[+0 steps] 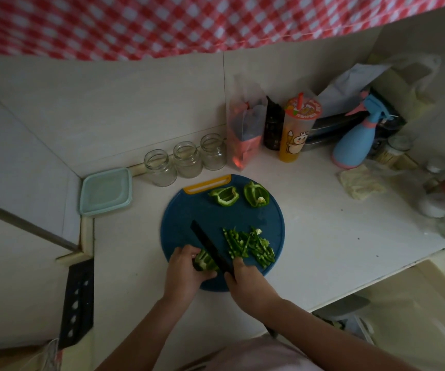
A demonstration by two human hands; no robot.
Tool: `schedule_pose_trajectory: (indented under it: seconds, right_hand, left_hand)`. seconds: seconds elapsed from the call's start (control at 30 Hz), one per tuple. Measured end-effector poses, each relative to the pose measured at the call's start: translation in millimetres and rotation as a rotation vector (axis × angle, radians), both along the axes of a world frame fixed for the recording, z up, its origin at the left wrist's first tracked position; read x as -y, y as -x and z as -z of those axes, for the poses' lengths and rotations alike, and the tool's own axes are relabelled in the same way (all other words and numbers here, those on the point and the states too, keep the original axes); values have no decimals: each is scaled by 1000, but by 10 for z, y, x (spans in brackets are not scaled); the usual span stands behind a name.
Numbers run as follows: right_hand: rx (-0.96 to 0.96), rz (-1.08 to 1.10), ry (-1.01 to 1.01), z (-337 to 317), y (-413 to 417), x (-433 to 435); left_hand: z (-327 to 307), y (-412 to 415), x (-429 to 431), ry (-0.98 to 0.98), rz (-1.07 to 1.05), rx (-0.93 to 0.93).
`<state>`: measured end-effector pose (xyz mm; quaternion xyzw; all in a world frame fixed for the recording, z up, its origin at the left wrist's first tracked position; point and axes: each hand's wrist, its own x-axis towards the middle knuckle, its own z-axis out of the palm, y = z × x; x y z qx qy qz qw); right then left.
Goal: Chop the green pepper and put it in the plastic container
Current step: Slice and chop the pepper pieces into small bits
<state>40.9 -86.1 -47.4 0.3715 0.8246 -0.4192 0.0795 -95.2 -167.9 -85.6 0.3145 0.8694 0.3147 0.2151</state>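
Head view showed my left hand point(186, 266) curled around a pepper piece point(206, 261), my right hand point(242, 277) gripping the knife point(210, 249); I judged fingertips should stay tucked, slices thin.

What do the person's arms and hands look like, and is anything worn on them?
Both forearms are bare. The left hand and right hand show no gloves, rings, watch or bracelets. A pale pink garment appears at the bottom edge; no sleeve reaches the forearms.
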Motion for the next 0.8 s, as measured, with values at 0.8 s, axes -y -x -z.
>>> schedule_pose_trajectory:
  seconds: [0.8]
  right_hand:
    - [-13, -1, 7, 30, -23, -20]
  left_hand:
    - [-43, 46, -16, 62, 51, 17]
